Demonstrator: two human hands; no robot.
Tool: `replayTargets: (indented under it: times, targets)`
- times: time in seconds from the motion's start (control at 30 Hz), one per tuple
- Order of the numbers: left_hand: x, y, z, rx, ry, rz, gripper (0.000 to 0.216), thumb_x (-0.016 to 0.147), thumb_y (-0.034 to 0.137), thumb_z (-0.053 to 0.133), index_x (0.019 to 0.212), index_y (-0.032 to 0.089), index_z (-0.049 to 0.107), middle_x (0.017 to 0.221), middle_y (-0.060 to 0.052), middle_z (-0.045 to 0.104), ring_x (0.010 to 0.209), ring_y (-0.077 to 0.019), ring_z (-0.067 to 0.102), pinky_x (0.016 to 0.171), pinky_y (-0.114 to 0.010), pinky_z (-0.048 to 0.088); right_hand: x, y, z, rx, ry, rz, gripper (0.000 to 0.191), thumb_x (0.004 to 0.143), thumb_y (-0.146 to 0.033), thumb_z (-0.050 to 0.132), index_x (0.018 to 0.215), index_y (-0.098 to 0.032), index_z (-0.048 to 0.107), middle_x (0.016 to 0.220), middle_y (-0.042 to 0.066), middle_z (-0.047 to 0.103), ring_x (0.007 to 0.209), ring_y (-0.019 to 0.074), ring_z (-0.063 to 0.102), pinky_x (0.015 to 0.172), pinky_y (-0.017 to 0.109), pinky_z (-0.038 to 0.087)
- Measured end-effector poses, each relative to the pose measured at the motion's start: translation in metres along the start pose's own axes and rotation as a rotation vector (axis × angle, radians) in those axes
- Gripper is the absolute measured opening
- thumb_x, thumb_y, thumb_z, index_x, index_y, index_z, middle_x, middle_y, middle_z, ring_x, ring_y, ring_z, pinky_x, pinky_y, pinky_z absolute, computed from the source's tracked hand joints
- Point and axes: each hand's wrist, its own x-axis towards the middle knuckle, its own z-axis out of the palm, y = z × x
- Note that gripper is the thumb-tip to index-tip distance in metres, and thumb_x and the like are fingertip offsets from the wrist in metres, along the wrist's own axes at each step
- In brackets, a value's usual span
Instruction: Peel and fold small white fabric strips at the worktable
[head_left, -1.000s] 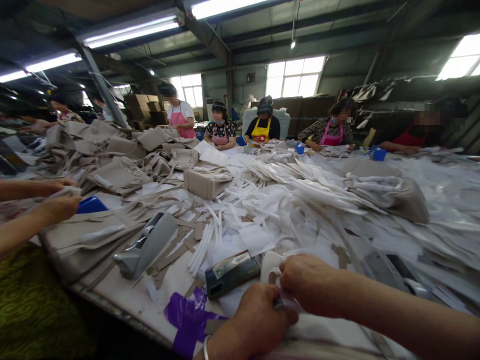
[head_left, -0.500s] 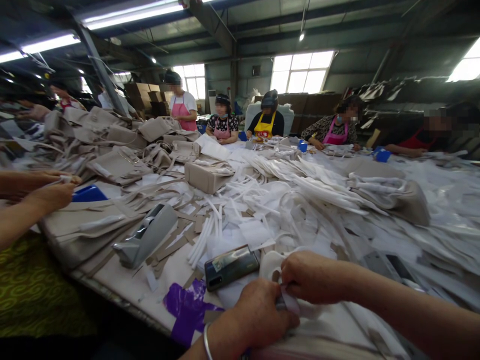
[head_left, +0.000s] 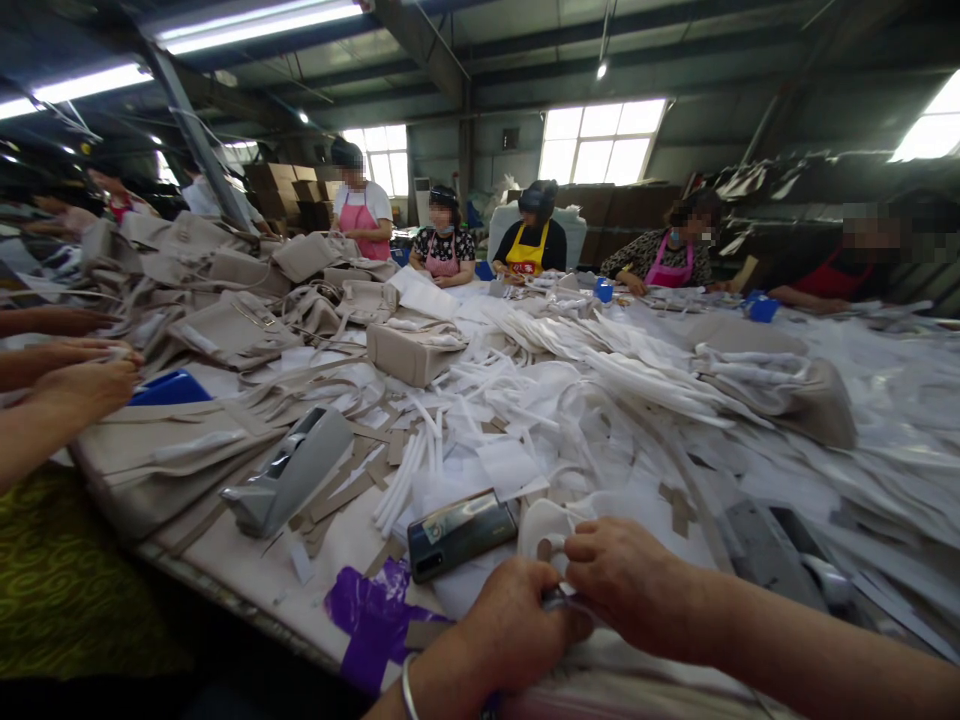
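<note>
At the table's near edge, my left hand [head_left: 517, 615], with a silver bangle at the wrist, is closed on a thin white wrapping strip [head_left: 576, 603] that is mostly hidden by the fingers. My right hand [head_left: 626, 575] pinches the same strip, its fingertips close to the left thumb. Just beyond both hands lies a pale, white-wrapped loop [head_left: 534, 522] that looks like a bag handle. Beneath them is a beige bag [head_left: 622, 665], partly covered by my hands. A dark phone [head_left: 463, 535] lies left of the loop.
Grey tape dispensers [head_left: 289, 470] stand left and right of my hands. Purple film [head_left: 375, 610] hangs at the table edge. White foam strips [head_left: 420, 460] and beige bags [head_left: 416, 352] cover the table. A co-worker's hands [head_left: 82, 385] work at left beside a blue box [head_left: 171, 388]; several people sit opposite.
My right hand has turned and shifted slightly right, its fingers now more extended toward the left hand. The white strip between the hands shows less. The co-worker's hands at left moved slightly left.
</note>
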Motion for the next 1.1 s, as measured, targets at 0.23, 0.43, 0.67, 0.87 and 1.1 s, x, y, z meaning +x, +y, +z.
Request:
replayTargets:
  times: [0.23, 0.43, 0.67, 0.87, 1.1]
  targets:
    - [0.001, -0.003, 0.003, -0.024, -0.013, -0.057, 0.021, 0.07, 0.035, 0.066, 0.065, 0.016, 0.062, 0.059, 0.005, 0.04, 0.057, -0.0098, 0.032, 0.052, -0.027, 0.024, -0.005, -0.007, 0.004, 0.013, -0.001, 0.047, 0.004, 0.072, -0.015, 0.066, 0.073, -0.018, 0.067, 0.077, 0.005, 0.065, 0.07, 0.0191, 0.057, 0.064, 0.033, 0.037]
    - [0.0, 0.0, 0.0, -0.027, 0.008, 0.013, 0.024, 0.076, 0.037, 0.061, 0.065, 0.015, 0.058, 0.062, 0.005, 0.037, 0.062, -0.0106, 0.034, 0.055, -0.027, 0.025, -0.018, -0.027, 0.006, 0.061, 0.076, 0.132, 0.021, 0.074, -0.013, 0.062, 0.094, -0.017, 0.07, 0.09, 0.007, 0.069, 0.08, 0.0218, 0.059, 0.075, 0.034, 0.042]
    - [0.003, 0.0, -0.001, -0.093, 0.0, 0.013, 0.031, 0.079, 0.042, 0.059, 0.064, 0.017, 0.051, 0.06, 0.006, 0.032, 0.059, -0.0093, 0.028, 0.053, -0.027, 0.021, -0.027, -0.026, 0.019, -0.172, 0.334, -0.001, 0.023, 0.078, -0.013, 0.068, 0.101, -0.015, 0.066, 0.085, 0.004, 0.066, 0.074, 0.0194, 0.051, 0.069, 0.035, 0.035]
    - [0.005, -0.006, -0.011, -0.141, -0.11, 0.053, 0.029, 0.079, 0.042, 0.062, 0.076, 0.013, 0.061, 0.064, 0.005, 0.04, 0.06, -0.0086, 0.032, 0.055, -0.025, 0.025, -0.025, -0.022, 0.017, -0.3, 0.455, -0.119, 0.017, 0.085, -0.01, 0.059, 0.099, -0.015, 0.069, 0.09, 0.006, 0.068, 0.074, 0.0198, 0.048, 0.063, 0.038, 0.03]
    - [0.006, -0.007, -0.011, -0.084, -0.085, 0.091, 0.029, 0.082, 0.041, 0.059, 0.075, 0.013, 0.061, 0.063, 0.004, 0.044, 0.059, -0.009, 0.037, 0.055, -0.024, 0.028, -0.028, -0.019, 0.023, -0.297, 0.407, -0.097, 0.01, 0.084, -0.012, 0.061, 0.086, -0.017, 0.069, 0.089, 0.006, 0.067, 0.074, 0.0209, 0.046, 0.062, 0.04, 0.028]
